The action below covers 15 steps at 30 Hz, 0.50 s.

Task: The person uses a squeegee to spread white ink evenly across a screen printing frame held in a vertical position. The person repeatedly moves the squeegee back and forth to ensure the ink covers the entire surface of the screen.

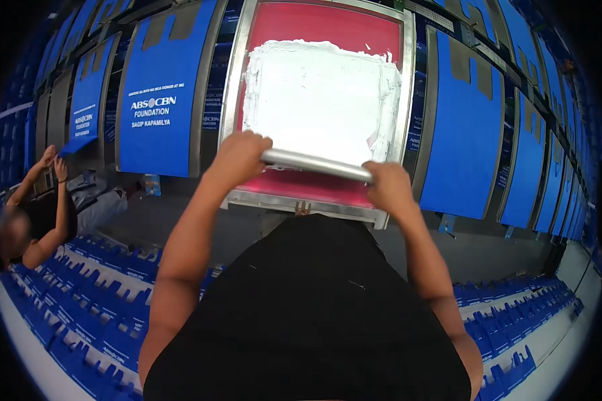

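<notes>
A framed screen (409, 93) with pink mesh (321, 20) fills the upper centre. Thick white paste (321, 93) covers much of the mesh, with rough, ragged edges. A long silver metal squeegee-like bar (318, 164) lies crosswise near the lower edge of the paste. My left hand (246, 155) is closed around the bar's left end, and my right hand (388, 182) grips its right end. The pink band below the bar shows in front of my black-clothed body.
Boards with blue fabric pieces flank the screen, left (164, 73) and right (458, 134). Several rows of blue pieces (515, 301) lie lower on both sides. At far left a co-worker (37, 227) has both hands raised at a blue piece (77, 146).
</notes>
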Each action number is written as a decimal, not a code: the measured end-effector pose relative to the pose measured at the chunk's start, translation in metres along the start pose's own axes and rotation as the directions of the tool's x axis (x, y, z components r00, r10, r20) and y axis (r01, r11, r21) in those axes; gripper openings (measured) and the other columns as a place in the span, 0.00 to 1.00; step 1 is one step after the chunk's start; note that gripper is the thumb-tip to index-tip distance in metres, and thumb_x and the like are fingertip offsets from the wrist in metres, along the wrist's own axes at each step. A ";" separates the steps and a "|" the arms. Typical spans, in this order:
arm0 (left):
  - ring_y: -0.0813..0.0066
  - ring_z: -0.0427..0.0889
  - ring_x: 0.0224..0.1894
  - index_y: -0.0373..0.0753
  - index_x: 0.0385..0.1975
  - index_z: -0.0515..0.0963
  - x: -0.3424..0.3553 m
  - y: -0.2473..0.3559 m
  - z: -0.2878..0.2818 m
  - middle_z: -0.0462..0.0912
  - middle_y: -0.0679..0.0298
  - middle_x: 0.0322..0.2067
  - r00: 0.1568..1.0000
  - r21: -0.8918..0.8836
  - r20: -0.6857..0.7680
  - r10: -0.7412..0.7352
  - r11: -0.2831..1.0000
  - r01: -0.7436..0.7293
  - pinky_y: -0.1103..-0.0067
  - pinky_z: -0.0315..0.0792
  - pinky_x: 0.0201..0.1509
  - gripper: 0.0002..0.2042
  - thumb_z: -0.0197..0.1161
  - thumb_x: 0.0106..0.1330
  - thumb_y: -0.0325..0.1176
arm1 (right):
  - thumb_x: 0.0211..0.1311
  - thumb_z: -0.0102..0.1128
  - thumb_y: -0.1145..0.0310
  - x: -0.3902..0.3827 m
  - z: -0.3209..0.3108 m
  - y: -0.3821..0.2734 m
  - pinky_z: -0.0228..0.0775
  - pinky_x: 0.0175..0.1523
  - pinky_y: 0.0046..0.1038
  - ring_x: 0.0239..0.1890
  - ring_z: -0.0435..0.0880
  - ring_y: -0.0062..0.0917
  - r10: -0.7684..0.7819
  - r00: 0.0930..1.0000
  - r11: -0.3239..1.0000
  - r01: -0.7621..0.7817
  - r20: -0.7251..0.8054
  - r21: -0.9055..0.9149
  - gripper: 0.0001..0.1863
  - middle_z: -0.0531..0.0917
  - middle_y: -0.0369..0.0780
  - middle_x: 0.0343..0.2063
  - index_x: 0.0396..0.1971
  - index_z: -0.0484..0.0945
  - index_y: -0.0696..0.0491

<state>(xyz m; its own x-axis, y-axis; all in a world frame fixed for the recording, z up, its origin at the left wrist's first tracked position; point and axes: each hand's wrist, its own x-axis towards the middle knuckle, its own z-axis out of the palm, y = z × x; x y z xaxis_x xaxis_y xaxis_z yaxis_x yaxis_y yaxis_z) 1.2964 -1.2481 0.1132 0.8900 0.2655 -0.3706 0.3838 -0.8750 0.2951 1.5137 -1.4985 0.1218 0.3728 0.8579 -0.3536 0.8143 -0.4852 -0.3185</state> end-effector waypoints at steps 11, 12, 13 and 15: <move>0.56 0.73 0.50 0.40 0.48 0.73 0.112 -0.062 0.041 0.76 0.58 0.45 0.866 0.017 -0.500 0.011 1.000 -0.003 0.64 0.67 0.56 0.23 0.66 0.47 0.29 | 0.49 0.53 0.78 0.148 0.011 0.039 0.61 0.60 0.49 0.48 0.78 0.37 -0.168 0.938 0.923 0.043 -0.302 -0.381 0.17 0.80 0.41 0.39 0.42 0.74 0.51; 0.58 0.73 0.50 0.40 0.47 0.74 0.096 -0.054 0.047 0.76 0.59 0.45 0.884 -0.004 -0.468 -0.007 1.000 0.006 0.65 0.65 0.56 0.23 0.67 0.47 0.29 | 0.48 0.54 0.79 0.128 0.019 0.033 0.61 0.60 0.48 0.49 0.78 0.36 -0.166 0.944 0.927 0.050 -0.285 -0.373 0.18 0.79 0.41 0.39 0.43 0.74 0.51; 0.59 0.73 0.49 0.41 0.46 0.75 0.074 -0.043 0.042 0.77 0.59 0.43 0.880 -0.017 -0.475 0.018 0.999 -0.030 0.66 0.66 0.54 0.23 0.68 0.46 0.29 | 0.47 0.55 0.80 0.104 0.017 0.027 0.60 0.60 0.49 0.48 0.78 0.36 -0.124 0.956 0.951 0.037 -0.267 -0.308 0.19 0.80 0.41 0.38 0.42 0.74 0.51; 0.60 0.75 0.45 0.40 0.41 0.77 0.024 -0.023 0.037 0.79 0.60 0.38 0.888 -0.057 -0.460 0.015 0.997 -0.046 0.66 0.67 0.52 0.20 0.69 0.43 0.29 | 0.43 0.56 0.80 0.051 0.008 0.008 0.59 0.61 0.49 0.47 0.78 0.36 -0.087 0.976 0.978 0.046 -0.200 -0.201 0.20 0.81 0.42 0.36 0.41 0.76 0.52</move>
<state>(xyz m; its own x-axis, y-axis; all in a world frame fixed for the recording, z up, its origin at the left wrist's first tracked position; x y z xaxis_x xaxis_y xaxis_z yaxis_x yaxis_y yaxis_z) 1.2998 -1.2360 0.0650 0.9091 0.4087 0.0806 0.3554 -0.8620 0.3615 1.5355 -1.4604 0.0940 0.3818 0.9135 -0.1409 0.9036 -0.4009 -0.1509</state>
